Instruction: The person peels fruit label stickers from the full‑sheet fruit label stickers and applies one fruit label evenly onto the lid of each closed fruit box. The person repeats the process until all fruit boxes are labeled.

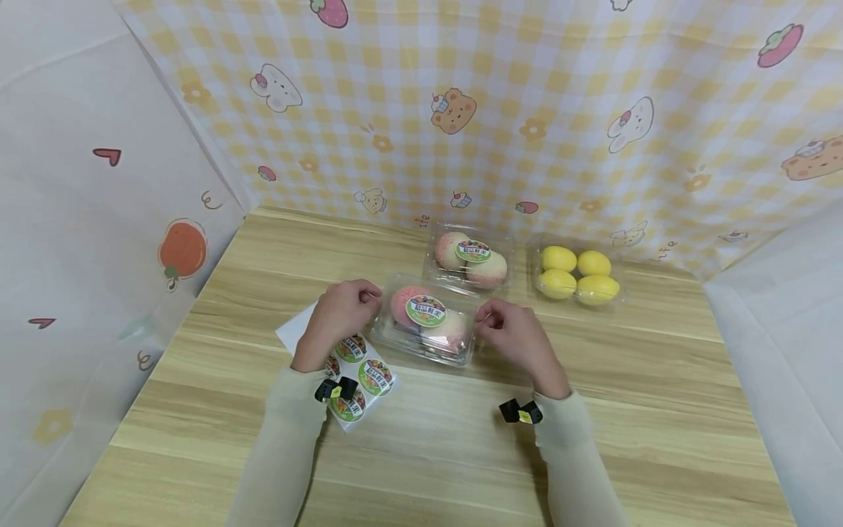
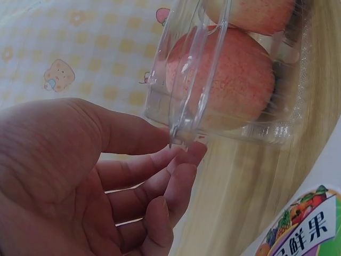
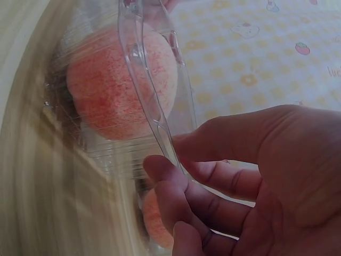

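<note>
In the head view, a clear plastic clamshell box [image 1: 395, 339] stands mid-table between my two hands. Two pink-and-cream peaches [image 2: 229, 80] lie inside, and a round fruit label [image 1: 426, 311] is on its lid. My left hand [image 1: 345, 311] pinches the box's rim at its left end between thumb and fingertips. At the opposite end, my right hand [image 1: 516, 333] pinches the rim likewise; the right wrist view shows the thumb on one side of the plastic edge [image 3: 152, 109] and curled fingers on the other. A white sheet [image 1: 299, 326] of round stickers [image 1: 375, 377] lies partly under my left wrist.
Just behind is another clear box with two peaches [image 1: 487, 271] and a similar label [image 1: 473, 251]. To its right, a clear box holds several yellow lemons [image 1: 597, 289]. A yellow checked cloth [image 1: 408, 168] hangs along the back edge of the wooden table [image 1: 435, 454].
</note>
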`<state>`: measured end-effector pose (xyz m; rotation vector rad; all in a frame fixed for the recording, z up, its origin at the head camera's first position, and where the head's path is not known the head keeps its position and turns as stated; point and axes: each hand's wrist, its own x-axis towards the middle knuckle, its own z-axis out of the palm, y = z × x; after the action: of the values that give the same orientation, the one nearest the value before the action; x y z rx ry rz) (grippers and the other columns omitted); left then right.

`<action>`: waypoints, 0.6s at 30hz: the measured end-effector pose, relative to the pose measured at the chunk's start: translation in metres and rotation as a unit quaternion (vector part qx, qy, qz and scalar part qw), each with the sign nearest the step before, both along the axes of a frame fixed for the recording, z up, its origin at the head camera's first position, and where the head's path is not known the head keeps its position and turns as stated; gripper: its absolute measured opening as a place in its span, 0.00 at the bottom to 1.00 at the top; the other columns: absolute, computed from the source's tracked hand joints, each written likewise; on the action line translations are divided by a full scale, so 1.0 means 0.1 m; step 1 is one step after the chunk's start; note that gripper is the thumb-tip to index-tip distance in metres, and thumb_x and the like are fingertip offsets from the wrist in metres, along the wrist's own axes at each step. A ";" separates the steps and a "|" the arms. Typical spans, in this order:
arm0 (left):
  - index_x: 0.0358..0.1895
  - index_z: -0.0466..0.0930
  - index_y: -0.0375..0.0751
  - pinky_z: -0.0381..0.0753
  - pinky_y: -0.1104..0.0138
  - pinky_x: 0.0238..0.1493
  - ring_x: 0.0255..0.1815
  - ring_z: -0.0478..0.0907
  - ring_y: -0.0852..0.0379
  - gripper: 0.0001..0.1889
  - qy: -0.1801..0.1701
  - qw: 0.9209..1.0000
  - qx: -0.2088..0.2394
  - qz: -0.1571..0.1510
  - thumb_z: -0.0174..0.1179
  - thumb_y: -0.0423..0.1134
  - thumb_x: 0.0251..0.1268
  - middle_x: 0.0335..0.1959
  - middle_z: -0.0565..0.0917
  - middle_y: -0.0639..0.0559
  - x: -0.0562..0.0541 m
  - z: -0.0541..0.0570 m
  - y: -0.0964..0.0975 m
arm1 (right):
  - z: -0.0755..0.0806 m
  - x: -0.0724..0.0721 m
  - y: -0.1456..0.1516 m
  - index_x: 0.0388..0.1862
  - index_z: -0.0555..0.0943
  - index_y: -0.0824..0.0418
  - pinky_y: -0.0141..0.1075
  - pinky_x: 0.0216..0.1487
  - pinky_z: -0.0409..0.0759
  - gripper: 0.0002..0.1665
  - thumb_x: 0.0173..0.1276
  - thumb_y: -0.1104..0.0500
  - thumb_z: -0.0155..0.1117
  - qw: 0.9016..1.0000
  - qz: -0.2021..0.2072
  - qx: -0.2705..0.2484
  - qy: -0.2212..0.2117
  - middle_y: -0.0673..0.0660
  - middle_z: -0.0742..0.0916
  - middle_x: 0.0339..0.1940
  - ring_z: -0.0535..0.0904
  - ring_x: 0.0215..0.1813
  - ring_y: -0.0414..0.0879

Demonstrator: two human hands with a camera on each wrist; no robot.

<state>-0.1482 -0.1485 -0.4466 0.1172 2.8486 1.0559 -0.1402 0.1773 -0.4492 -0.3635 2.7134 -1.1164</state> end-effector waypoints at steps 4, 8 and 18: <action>0.54 0.92 0.36 0.76 0.61 0.33 0.29 0.80 0.53 0.14 0.005 1.000 -0.001 0.008 0.63 0.40 0.78 0.37 0.89 0.48 0.00 0.01 -0.02 | 0.00 0.02 -0.05 0.43 0.87 0.61 0.42 0.41 0.78 0.03 0.73 0.64 0.74 1.000 -0.001 -0.001 0.003 0.52 0.87 0.31 0.80 0.34 0.47; 0.53 0.92 0.36 0.75 0.61 0.31 0.27 0.79 0.53 0.14 0.012 1.000 -0.004 0.019 0.62 0.41 0.79 0.35 0.89 0.48 0.01 -0.01 -0.04 | -0.01 0.03 -0.09 0.42 0.87 0.60 0.42 0.40 0.78 0.02 0.74 0.63 0.73 1.000 0.010 -0.003 0.006 0.51 0.87 0.31 0.79 0.33 0.46; 0.50 0.91 0.35 0.74 0.60 0.32 0.27 0.78 0.52 0.13 0.014 0.999 0.000 0.040 0.63 0.42 0.81 0.33 0.86 0.47 -0.01 -0.03 -0.09 | -0.02 0.05 -0.15 0.43 0.88 0.61 0.41 0.42 0.80 0.03 0.75 0.62 0.73 0.999 0.028 -0.025 0.003 0.51 0.88 0.33 0.81 0.34 0.44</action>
<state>-0.1488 -0.1578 -0.4492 0.0174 2.9001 1.0773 -0.1351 0.1618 -0.4514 -0.4486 2.6665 -1.1712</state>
